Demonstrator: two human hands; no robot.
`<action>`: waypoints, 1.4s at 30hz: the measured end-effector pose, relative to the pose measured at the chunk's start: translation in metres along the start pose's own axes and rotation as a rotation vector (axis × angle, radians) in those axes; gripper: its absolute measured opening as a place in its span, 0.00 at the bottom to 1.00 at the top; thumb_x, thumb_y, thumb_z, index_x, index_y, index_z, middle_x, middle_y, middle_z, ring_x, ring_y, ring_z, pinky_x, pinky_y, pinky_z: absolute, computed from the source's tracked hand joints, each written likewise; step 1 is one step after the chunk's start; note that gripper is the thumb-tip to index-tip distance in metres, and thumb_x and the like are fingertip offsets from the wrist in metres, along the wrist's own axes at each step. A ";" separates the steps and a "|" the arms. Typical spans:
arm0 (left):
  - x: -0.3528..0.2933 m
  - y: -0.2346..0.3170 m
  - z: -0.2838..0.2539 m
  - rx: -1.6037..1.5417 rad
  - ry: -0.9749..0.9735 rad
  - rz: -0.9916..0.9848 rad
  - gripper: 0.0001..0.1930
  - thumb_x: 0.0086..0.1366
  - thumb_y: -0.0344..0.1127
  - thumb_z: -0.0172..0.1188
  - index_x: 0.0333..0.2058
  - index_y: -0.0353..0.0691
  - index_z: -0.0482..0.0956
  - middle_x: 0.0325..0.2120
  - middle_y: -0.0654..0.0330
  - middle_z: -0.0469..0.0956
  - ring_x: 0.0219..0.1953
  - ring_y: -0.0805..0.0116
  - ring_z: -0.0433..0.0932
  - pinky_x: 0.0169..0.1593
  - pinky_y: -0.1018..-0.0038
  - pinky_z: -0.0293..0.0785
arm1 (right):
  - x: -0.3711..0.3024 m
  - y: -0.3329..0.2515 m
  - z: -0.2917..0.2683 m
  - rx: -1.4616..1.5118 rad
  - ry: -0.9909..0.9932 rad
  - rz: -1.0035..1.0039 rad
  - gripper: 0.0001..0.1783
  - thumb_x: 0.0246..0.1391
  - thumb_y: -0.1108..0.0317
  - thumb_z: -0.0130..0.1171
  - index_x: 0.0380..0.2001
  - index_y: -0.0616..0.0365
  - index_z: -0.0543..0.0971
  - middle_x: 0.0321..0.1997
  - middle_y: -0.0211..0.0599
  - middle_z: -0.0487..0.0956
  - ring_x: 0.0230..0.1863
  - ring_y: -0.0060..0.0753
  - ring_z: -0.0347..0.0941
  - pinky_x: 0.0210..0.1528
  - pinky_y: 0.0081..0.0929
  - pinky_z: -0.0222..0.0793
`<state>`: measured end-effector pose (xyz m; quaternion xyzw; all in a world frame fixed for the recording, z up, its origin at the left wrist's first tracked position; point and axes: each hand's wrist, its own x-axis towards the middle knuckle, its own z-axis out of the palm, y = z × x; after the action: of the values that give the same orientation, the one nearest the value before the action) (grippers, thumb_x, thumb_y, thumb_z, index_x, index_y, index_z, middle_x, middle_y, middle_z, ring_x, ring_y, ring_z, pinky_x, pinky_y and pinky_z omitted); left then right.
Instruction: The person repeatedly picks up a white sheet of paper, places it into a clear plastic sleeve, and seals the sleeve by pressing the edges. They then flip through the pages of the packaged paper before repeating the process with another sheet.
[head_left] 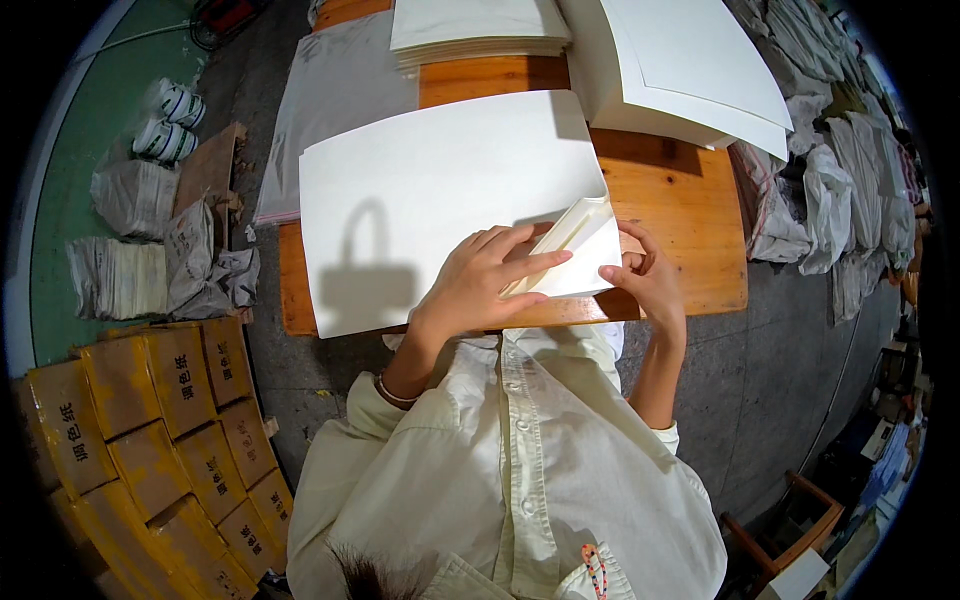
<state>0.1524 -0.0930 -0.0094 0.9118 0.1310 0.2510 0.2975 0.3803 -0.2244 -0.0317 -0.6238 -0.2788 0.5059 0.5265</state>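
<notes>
A large stack of white paper sheets (440,170) lies on the wooden table (690,200) in front of me. Its near right corner is lifted, and several sheets are curled back into a narrow fold. My left hand (470,275) grips this fold, with the fingers on top and the thumb by its lower end. At the right edge, my right hand (652,285) pinches the corner of the sheets, thumb on top and the other fingers partly hidden behind the paper. How many sheets each hand holds, I cannot tell.
A tall pile of white sheets (700,60) stands at the table's far right, with a lower paper stack (480,25) at the far middle. Clear plastic sheeting (335,110) covers the far left. Cardboard boxes (185,380) stand at left; wrapped bundles (830,190) line the right.
</notes>
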 end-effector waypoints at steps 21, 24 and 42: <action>-0.002 -0.001 0.002 -0.031 0.077 -0.007 0.21 0.52 0.29 0.63 0.46 0.56 0.81 0.40 0.55 0.73 0.38 0.58 0.73 0.41 0.69 0.72 | -0.004 -0.007 0.004 0.061 -0.032 -0.031 0.41 0.44 0.79 0.66 0.62 0.61 0.61 0.23 0.29 0.78 0.25 0.14 0.72 0.33 0.12 0.67; -0.005 -0.004 0.006 -0.018 0.119 -0.040 0.21 0.54 0.27 0.62 0.47 0.55 0.81 0.43 0.54 0.73 0.39 0.58 0.75 0.40 0.68 0.74 | -0.004 -0.003 -0.001 0.067 -0.048 -0.048 0.41 0.44 0.80 0.66 0.62 0.61 0.61 0.23 0.28 0.78 0.24 0.14 0.71 0.32 0.12 0.66; -0.008 -0.009 0.009 -0.068 0.139 -0.053 0.20 0.53 0.35 0.64 0.46 0.60 0.81 0.53 0.60 0.70 0.45 0.64 0.76 0.48 0.69 0.74 | -0.006 -0.004 0.000 0.055 -0.038 -0.056 0.39 0.43 0.78 0.67 0.60 0.61 0.63 0.23 0.29 0.78 0.24 0.14 0.72 0.31 0.11 0.67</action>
<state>0.1499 -0.0932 -0.0242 0.8777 0.1671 0.3100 0.3251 0.3787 -0.2288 -0.0260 -0.5913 -0.2920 0.5102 0.5521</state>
